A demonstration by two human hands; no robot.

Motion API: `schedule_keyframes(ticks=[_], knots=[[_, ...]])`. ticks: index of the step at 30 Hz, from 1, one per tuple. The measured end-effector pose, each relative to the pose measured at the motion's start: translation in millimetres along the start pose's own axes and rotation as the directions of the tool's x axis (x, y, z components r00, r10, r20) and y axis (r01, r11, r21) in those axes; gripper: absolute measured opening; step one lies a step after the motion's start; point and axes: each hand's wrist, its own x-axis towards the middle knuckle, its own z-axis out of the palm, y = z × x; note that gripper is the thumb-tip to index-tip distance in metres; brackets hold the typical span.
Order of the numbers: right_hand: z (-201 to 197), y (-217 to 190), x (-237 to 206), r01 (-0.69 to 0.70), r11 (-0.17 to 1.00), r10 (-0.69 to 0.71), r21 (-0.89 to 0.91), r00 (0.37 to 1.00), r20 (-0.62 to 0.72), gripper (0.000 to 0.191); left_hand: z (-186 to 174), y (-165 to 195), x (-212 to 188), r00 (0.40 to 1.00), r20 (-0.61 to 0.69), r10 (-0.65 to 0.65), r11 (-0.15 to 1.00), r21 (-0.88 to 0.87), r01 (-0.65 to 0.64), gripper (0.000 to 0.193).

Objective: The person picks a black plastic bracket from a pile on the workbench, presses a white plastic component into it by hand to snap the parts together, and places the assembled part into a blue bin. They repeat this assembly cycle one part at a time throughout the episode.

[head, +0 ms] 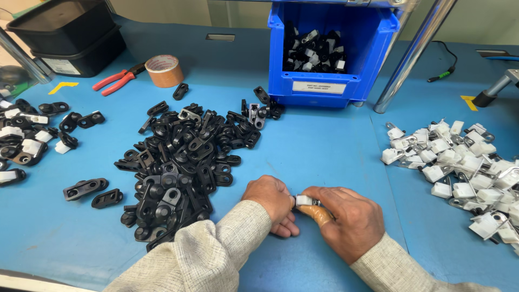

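**Two hands pinch a small white-and-metal clip over a blue table**

The left hand [272, 201] and the right hand [346, 217] meet low in the view, fingers curled inward, both closed on one small clip [304, 200] with a white plastic block and a bit of bright metal. The clip sits between the fingertips of the two hands, held just above the blue table [319, 146]. A tan covering wraps one finger of the right hand, directly under the clip. Both forearms wear light woven sleeves.

Just to the left of the left hand, nearly touching its wrist, spreads a large heap of black plastic parts [184, 162], with loose pieces trailing farther left. Well to the left of that, at the edge of the view, lies a smaller mixed group of black and white pieces [27, 138].

To the right of the right hand, well apart from it, lies a pile of white clips with metal tabs [465, 167], the same kind as the one held.

Beyond the hands stands a blue storage bin [324, 54], holding black and white parts. Far beyond the left hand sit a roll of brown tape [164, 71], red-handled pliers [116, 79] beside it, and stacked black tubs [67, 35] in the corner.
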Motion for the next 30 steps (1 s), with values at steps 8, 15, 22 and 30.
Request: schedule_keyframes(ticks=[8, 15, 22, 30], knots=[[-11.8, -12.7, 26.0, -0.103, 0.993, 0.114, -0.063, 0.97, 0.216, 0.024, 5.4, -2.8, 17.7, 0.966, -0.172, 0.191, 0.892, 0.441, -0.098, 0.012], [-8.5, -7.3, 45.0, -0.484, 0.875, 0.457, -0.032, 0.8, 0.39, 0.044, 9.3, -11.5, 10.1, 0.956, -0.223, 0.193, 0.929, 0.354, -0.105, 0.016], [11.2, 29.5, 36.9, -0.622, 0.712, 0.454, 0.325, 0.761, 0.463, 0.032, 13.9, -6.3, -12.1, 0.966, -0.197, 0.166, 0.969, 0.216, -0.122, 0.008], [23.2, 43.7, 38.9, -0.659, 0.636, 0.411, 0.403, 0.73, 0.546, 0.03, 7.5, 2.1, -11.8, 0.989, -0.098, 0.112, 0.985, 0.143, -0.098, 0.025]])
